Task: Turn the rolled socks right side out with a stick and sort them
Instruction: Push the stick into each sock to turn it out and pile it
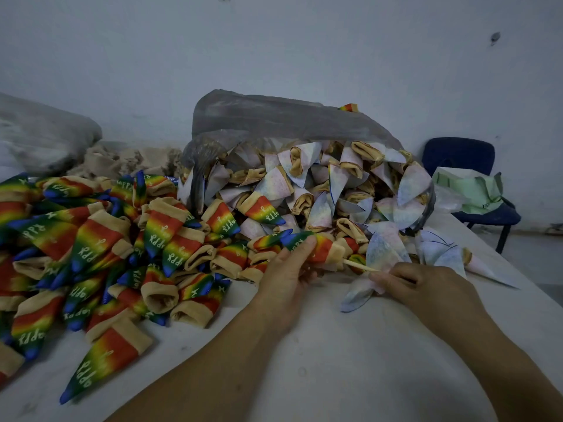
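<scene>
My left hand (288,269) grips a rainbow sock (316,246) with a tan cuff, turned right side out and sitting on a pale wooden stick (359,265). My right hand (417,284) holds the stick's near end, together with a pale inside-out sock (356,295) lying under its fingers. A heap of turned rainbow socks (100,248) covers the table's left side. Several pale inside-out socks (329,187) spill from a clear plastic bag (274,117) at the back middle.
The white table (335,360) runs to a right edge near a blue chair (469,166) that carries green-white packaging (469,190). A grey sack (42,132) and beige cloth (128,161) lie at the back left against the wall.
</scene>
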Tool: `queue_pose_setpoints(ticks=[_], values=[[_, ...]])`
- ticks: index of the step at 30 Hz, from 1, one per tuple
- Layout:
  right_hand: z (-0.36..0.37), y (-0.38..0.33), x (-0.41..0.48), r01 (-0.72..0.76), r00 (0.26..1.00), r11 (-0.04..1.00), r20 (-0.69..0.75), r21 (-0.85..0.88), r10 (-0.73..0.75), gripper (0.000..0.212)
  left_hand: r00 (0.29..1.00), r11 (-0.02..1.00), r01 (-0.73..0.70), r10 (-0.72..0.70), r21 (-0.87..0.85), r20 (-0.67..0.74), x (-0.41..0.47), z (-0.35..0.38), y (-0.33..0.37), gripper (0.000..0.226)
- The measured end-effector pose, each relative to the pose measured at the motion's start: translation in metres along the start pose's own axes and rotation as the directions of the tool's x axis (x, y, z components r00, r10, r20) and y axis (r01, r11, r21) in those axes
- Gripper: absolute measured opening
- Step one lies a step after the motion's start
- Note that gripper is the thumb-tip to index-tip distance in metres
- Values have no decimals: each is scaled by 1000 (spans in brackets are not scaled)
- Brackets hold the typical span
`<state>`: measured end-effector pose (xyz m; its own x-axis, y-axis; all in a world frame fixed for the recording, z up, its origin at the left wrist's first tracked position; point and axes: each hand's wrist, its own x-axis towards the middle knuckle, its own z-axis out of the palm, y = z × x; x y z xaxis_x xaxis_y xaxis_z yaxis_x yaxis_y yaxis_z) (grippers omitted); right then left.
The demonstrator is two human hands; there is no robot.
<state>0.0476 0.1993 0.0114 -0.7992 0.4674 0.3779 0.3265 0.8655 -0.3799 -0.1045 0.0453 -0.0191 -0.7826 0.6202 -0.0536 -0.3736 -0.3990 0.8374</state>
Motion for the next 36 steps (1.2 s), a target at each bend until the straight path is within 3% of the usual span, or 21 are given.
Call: queue_pose_setpoints(ticks=[4, 7, 9, 14, 17, 21, 25, 29, 32, 36], values=[[2, -11, -1, 115, 993, 987, 38, -114, -111, 76, 998, 996, 68, -67, -59, 16, -1, 0, 2, 45], [13, -22, -3, 215, 976, 959, 62, -186, -207, 64, 995, 965, 103, -105, -239, 4, -1, -2, 8, 25], [22, -29, -4, 232, 973, 956, 53, -179, -227, 59, 992, 939, 103, -119, -327, -29, 0, -4, 12, 25], [35, -33, -8, 218, 976, 950, 62, -222, -210, 68, 993, 943, 111, -115, -313, 6, 0, -1, 7, 29], [40, -32, -9, 89, 996, 987, 28, -135, -86, 52, 991, 950, 125, -108, -285, 76, -2, 2, 4, 36], [40, -24, -6, -5, 994, 998, 107, 65, -2, 46, 985, 967, 133, -104, -218, 139, -1, 0, 2, 40], [40, -21, -7, -27, 993, 994, 117, 105, 14, 48, 978, 976, 123, -88, -180, 190, -2, 0, 2, 40], [40, -26, -9, -87, 991, 953, 118, 289, 54, 48, 972, 979, 104, -64, -172, 226, -3, 3, 1, 37], [39, -25, -7, -116, 986, 928, 152, 354, 65, 47, 973, 980, 102, -62, -172, 221, -5, 7, -2, 37], [36, -17, -2, -78, 985, 952, 167, 297, 28, 55, 990, 984, 105, -89, -143, 114, -6, 6, -2, 48]])
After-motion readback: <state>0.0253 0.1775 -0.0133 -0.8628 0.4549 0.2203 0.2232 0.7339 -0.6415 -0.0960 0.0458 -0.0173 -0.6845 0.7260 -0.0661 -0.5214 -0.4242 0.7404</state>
